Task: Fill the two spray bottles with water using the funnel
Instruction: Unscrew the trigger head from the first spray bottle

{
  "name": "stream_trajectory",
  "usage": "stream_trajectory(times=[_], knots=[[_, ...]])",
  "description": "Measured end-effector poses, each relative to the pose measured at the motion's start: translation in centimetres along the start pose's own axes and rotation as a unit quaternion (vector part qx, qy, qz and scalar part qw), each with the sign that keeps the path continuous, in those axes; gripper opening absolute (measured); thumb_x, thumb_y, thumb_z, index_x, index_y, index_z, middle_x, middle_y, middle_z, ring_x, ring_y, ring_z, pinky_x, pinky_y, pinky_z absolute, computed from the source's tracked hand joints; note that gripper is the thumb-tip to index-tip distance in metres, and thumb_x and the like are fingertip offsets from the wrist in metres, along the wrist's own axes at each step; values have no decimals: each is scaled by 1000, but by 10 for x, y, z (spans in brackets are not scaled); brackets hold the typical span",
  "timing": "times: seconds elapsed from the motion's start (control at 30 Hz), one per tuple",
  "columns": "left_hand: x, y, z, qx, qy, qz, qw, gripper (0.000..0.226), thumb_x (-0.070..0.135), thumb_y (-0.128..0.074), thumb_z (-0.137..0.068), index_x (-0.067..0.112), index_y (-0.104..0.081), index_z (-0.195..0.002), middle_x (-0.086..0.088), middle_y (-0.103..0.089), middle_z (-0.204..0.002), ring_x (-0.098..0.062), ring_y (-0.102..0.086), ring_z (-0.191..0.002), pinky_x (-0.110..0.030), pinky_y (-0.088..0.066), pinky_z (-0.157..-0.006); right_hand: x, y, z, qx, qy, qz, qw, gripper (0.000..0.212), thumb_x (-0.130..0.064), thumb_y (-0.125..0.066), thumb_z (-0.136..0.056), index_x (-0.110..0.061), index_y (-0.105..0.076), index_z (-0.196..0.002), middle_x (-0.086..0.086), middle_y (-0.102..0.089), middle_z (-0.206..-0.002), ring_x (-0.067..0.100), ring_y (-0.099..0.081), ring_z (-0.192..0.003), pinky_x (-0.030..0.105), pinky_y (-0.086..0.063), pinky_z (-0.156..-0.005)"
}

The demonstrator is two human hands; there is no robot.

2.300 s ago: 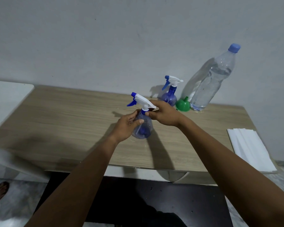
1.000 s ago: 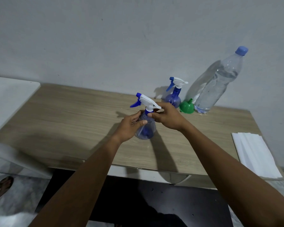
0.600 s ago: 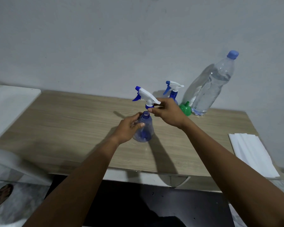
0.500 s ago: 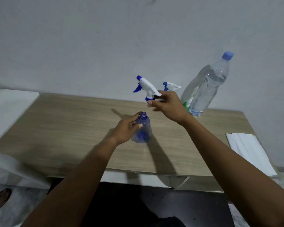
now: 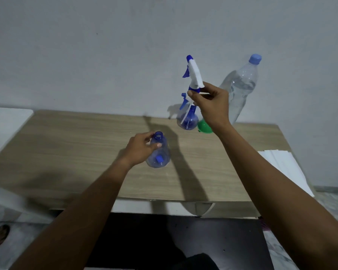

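Bare left forearm (image 5: 90, 201) and right forearm (image 5: 271, 182); dark garment (image 5: 195, 262) low in view

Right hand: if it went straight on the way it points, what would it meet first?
Probably the second spray bottle, standing upright just beyond the right hand and the spray head it pinches. The hand is raised, so it might pass over to the wall; depth is unclear.

The light is dim, cool and flat, coming from the right: the water bottle (image 5: 242, 88) throws a soft grey shadow leftward on the wall (image 5: 86, 55), and a long dark band lies on the table (image 5: 66, 145) left of the right arm (image 5: 261, 172). Wide-angle bending curves the table's edges; the lower-left corner is smeared and soft
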State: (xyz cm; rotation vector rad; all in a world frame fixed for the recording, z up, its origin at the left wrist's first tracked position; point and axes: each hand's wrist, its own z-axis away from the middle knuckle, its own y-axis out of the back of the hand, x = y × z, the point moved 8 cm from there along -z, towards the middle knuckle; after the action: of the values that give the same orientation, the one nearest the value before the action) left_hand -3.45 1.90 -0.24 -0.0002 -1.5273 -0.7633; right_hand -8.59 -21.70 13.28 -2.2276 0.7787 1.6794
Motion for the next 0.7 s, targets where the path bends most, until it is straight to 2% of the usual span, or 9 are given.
stream_trajectory(times=[0.17,0.33,0.4,0.5,0.57,0.7], knots=[[6,-4,1,-19,-1,14,1000,35,17,-74,-87,32,-70,-118,10,-73,-112,-10,-68,-106,-37,-53,-101,60,-17,16,-86,-49,176,979,35,-22,-86,-76,-21,-79,-110,-1,-79,-91,19,-74,-82,43,-60,-84],[7,-6,6,-27,-9,44,999,42,7,-71,-89,46,-67,-104,29,-72,-101,9,-64,-99,-20,-46,-96,126,-24,43,-145,-101,339,924,34,-36,-81,-79,-32,-78,-112,-4,-78,-98,21,-71,-88,37,-56,-77],[1,-8,6,-33,1,55,998,39,8,-71,-89,41,-66,-109,27,-72,-104,6,-63,-105,-22,-46,-100,143,-27,44,-160,-112,381,904,30,-37,-77,-80,-34,-77,-110,-2,-77,-101,26,-68,-92,34,-50,-72],[-4,-9,6,-29,10,61,998,41,8,-72,-89,23,-65,-126,12,-71,-115,-6,-64,-113,-29,-46,-106,165,-37,47,-189,-126,413,882,27,-33,-73,-79,-30,-77,-105,2,-74,-96,30,-67,-90,31,-41,-67],[-3,-9,7,-29,7,53,998,43,7,-71,-89,16,-63,-130,9,-71,-115,-5,-64,-111,-27,-46,-104,174,-43,49,-196,-120,420,878,27,-35,-74,-77,-28,-77,-103,1,-72,-97,30,-66,-89,32,-42,-68],[-3,-8,7,-27,1,39,999,41,7,-71,-89,16,-63,-129,7,-71,-115,-9,-65,-113,-27,-48,-102,183,-56,52,-228,-100,427,870,28,-25,-74,-79,-27,-77,-107,2,-71,-106,29,-65,-94,37,-50,-76]])
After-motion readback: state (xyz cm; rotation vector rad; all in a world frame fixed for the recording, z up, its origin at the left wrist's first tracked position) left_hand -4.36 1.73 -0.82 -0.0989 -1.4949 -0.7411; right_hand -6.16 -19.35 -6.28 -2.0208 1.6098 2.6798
